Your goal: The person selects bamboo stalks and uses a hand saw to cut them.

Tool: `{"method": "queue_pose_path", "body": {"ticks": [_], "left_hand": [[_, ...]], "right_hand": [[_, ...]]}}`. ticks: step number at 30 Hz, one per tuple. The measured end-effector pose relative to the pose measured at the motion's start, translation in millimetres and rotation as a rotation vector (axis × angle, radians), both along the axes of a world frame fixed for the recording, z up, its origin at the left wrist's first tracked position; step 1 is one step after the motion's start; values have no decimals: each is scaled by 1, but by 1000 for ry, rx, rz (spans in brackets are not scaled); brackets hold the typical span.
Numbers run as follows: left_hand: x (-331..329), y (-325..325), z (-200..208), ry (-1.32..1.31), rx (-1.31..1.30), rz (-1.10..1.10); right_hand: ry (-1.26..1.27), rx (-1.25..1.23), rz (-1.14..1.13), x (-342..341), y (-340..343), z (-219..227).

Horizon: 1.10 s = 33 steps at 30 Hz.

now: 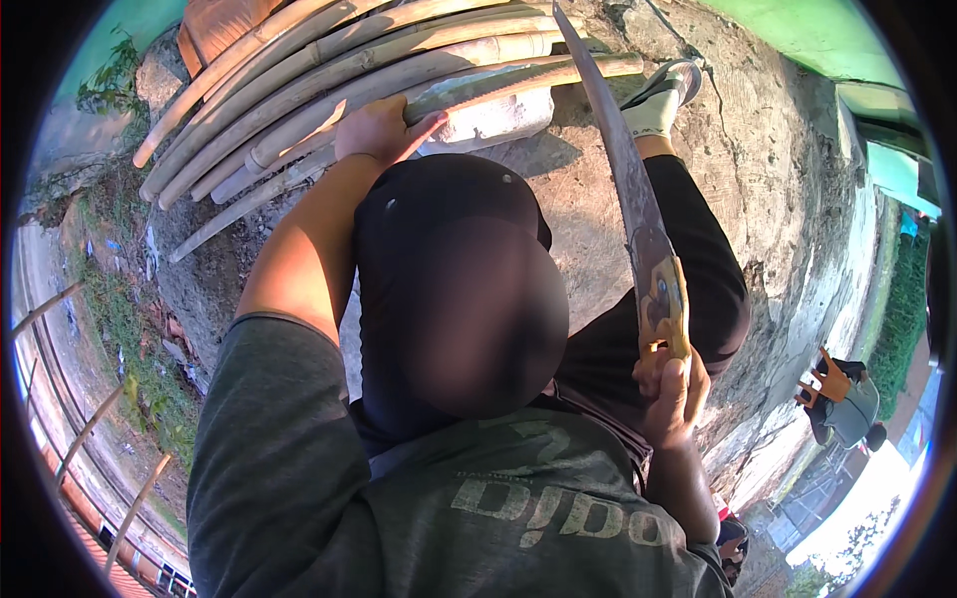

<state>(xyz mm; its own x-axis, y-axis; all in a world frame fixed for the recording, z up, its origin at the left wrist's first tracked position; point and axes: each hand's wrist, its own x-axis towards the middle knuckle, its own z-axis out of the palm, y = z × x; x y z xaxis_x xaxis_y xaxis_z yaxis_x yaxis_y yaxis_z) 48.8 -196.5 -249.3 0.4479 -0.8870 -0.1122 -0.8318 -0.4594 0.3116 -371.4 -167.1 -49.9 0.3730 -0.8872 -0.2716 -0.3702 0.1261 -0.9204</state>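
Left hand [377, 132] clasps a bamboo pole [518, 84]; right hand [676, 397] wraps round a saw handle [666, 311]

The left hand [371, 132] lies forward with thumb spread, the right hand [676, 397] curled tight

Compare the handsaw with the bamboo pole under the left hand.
The handsaw has a flat, tapering blade; the bamboo pole is rounded. The right hand grips the handsaw by its handle; the left hand is on the bamboo pole. The handsaw runs mostly up the picture, the bamboo pole mostly across. Both are long and narrow.
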Motion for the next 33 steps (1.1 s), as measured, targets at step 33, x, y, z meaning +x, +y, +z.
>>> {"method": "queue_pose_path", "body": {"ticks": [33], "left_hand": [[2,-6,8,41,84,16]], "right_hand": [[0,-13,90,20,-43,-21]]}}
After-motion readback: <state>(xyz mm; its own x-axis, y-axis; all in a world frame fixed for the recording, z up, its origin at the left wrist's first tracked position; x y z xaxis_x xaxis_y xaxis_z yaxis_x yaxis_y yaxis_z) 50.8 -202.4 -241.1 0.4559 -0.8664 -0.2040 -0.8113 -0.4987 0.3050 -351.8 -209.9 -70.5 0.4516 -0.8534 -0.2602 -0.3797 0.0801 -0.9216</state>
